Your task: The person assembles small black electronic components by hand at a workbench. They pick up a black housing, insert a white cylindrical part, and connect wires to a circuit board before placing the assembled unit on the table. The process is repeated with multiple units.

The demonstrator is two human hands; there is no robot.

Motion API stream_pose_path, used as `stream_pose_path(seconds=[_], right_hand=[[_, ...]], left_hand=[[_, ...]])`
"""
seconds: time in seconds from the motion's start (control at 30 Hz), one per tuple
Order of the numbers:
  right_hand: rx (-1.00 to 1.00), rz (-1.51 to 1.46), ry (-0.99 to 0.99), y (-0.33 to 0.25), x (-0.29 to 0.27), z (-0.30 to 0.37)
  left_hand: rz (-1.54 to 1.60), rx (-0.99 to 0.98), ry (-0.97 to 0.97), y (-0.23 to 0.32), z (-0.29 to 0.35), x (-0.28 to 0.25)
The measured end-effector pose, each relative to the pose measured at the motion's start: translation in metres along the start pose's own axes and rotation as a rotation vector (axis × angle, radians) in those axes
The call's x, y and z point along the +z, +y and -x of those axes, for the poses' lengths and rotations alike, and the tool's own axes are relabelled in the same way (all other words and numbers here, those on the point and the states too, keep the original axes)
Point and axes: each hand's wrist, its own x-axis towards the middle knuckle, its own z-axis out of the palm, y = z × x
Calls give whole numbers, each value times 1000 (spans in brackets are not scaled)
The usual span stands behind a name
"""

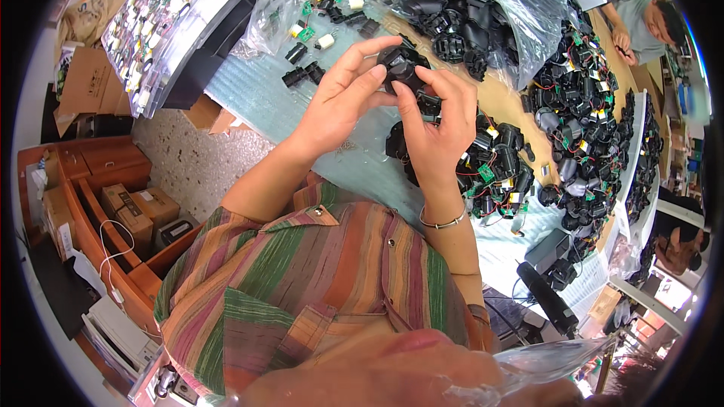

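Observation:
Above the table, both of my hands are closed on a black plastic housing point(400, 65), pressing it between thumbs and fingers. My left hand point(343, 102) grips its left side. On the other side, my right hand point(445, 117) holds it with thumb and fingertips. Small black cylindrical parts point(304, 74) lie on the pale foam sheet point(260, 98) left of my hands. White cylinders with green boards point(307, 32) sit a little farther off. A heap of black housings point(445, 7) is beyond my hands. Right of them lie black units with wires and green boards point(501, 158).
A dark tray point(219, 41) full of wired white cylinders stands at the far left. Clear plastic sheeting point(528, 22) partly covers the heap. More black units point(577, 120) spread along the right. Another person's hand point(623, 39) is at the far right. A black cylindrical object point(547, 298) stands near right.

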Motion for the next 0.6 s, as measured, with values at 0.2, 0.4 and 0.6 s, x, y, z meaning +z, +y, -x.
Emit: stream_pose_path(seconds=[0.2,0.4,0.6], right_hand=[[-130,52,45,6,-3,3],[-106,18,-5,5,-7,3],[353,-742,-93,6,-2,0]], left_hand=[[-265,170,-51,-10,1,3],[-290,224,-30,-14,2,2],[-261,279,-48,-7,4,2]])
